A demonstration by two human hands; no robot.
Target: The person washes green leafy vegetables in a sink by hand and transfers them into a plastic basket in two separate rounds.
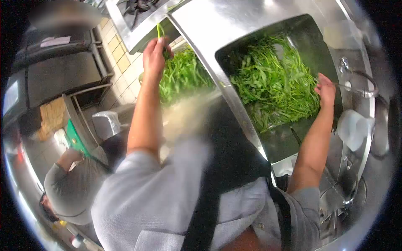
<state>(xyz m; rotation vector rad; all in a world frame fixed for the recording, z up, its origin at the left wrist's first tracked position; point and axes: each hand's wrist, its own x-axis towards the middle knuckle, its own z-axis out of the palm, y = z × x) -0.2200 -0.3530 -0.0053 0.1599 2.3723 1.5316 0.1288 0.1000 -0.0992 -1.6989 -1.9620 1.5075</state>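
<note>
Head camera view: the left hand pinches a green stem, its long axis running up from the fingers, over a heap of greens outside the sink. The right hand, fingers loosely apart, rests on leafy greens inside the sink.

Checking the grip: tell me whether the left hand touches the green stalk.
Touching. The head view shows the left hand closed around the green stalk, which sticks up from its fingers.
</note>
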